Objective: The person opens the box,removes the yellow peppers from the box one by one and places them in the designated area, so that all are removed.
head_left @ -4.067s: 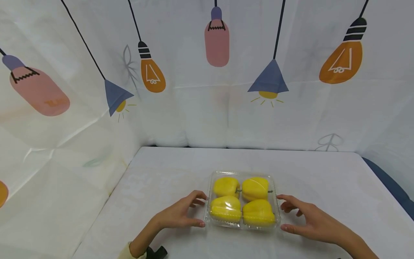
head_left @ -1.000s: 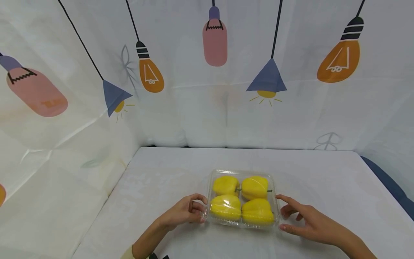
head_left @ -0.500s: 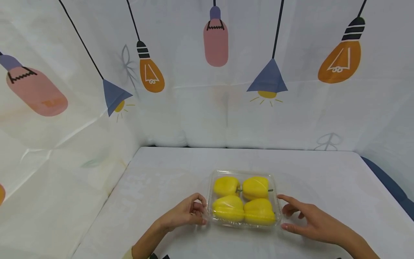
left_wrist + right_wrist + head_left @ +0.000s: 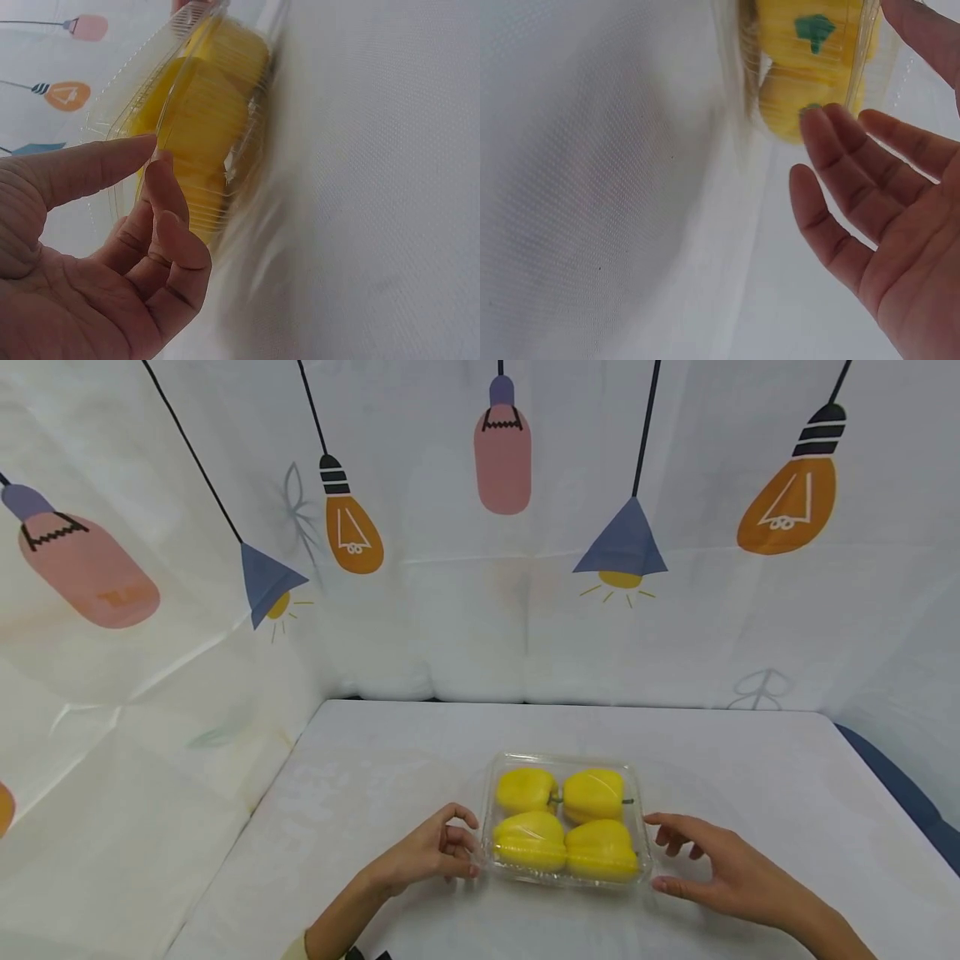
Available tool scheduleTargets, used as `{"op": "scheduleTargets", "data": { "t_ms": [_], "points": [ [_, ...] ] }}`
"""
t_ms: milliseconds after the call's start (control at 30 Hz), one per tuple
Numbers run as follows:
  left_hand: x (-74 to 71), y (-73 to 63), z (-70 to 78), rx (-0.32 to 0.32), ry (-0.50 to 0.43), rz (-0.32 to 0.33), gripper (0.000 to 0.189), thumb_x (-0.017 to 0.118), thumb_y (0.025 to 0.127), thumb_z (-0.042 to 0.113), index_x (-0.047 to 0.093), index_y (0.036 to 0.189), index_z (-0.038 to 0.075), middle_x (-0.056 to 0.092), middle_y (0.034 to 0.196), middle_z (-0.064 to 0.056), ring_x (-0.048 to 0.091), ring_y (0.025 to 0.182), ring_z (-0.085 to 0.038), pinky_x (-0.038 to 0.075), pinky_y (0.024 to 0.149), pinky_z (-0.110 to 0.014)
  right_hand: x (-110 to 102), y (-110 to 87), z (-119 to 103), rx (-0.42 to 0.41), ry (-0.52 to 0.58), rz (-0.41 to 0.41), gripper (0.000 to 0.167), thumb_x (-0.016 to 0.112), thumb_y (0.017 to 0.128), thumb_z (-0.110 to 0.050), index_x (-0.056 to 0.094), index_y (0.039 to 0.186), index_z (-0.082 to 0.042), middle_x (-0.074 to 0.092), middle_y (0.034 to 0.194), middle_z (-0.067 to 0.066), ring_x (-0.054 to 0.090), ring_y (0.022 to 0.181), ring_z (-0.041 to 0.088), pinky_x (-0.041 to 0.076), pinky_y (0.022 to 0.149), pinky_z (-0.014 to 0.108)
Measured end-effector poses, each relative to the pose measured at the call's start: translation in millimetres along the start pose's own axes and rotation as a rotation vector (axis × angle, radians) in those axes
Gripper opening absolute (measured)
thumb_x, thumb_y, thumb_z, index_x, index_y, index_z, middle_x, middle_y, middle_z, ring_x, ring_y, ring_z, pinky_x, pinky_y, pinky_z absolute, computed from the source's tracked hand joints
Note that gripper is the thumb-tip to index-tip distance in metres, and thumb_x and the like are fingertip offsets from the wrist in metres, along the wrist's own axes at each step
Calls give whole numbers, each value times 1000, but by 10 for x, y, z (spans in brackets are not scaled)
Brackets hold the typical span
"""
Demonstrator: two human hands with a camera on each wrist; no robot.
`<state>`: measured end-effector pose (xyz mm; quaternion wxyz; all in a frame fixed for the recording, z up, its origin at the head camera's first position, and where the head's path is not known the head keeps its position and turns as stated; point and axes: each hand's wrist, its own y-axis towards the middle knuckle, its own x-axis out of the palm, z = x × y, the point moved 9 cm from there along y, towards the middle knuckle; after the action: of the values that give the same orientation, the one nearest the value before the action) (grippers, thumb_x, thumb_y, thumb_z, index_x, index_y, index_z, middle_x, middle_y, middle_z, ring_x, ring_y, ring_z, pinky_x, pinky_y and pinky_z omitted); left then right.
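Observation:
A clear plastic clamshell box (image 4: 567, 882) sits on the white table with its lid down. Through it show several yellow bell peppers (image 4: 528, 842) with green stems, set in two rows. At the near left corner my left hand (image 4: 426, 853) has curled fingers, and in the left wrist view thumb and fingertips meet at the rim of the box (image 4: 161, 124), pinching it. My right hand (image 4: 723, 875) is at the right side, fingers loosely bent and thumb apart. From the right wrist those fingertips show right beside the pepper-filled box (image 4: 855, 82), with nothing held.
A white sheet printed with lamps (image 4: 621, 539) and bulbs hangs behind the table (image 4: 405, 743) and along its left side. Dark blue material (image 4: 900, 777) shows past the table's right edge. A black object (image 4: 358, 953) is by the left sleeve.
From the earliest frame, my left thumb has drawn in toward the fingers at the box's corner. The peppers in the near row have shifted slightly right. My right hand stays almost still.

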<state>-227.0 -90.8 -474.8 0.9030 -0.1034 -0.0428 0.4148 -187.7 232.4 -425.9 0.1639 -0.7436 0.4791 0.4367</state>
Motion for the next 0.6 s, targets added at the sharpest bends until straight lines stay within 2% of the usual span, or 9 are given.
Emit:
{"op": "scheduleTargets", "data": {
  "t_ms": [200,400,600],
  "points": [
    [-5,0,-19,-16,-6,13,51,73,85,1,38,123,0,68,96,-12,61,71,-17,46,58,-27,-42,-17,-82,-97,26,84,41,82,81,-36,59,112,-24,58,91,-14,54,78,5,50,65,25],
    [-11,7,-35,-29,-9,22,51,73,84,1,39,122,0,69,96,-11,60,69,-16,46,57,-26,-40,-35,-161,-174,51,86,41,84,79,-32,61,111,-21,60,93,-14,54,77,5,49,64,25],
    [-6,7,-32,-25,-9,18,49,73,84,1,40,121,0,68,95,-10,59,68,-16,46,58,-26,-33,-49,-179,-204,71,82,44,86,76,-30,60,111,-20,60,94,-13,55,76,6,47,63,25]
  ]
}}
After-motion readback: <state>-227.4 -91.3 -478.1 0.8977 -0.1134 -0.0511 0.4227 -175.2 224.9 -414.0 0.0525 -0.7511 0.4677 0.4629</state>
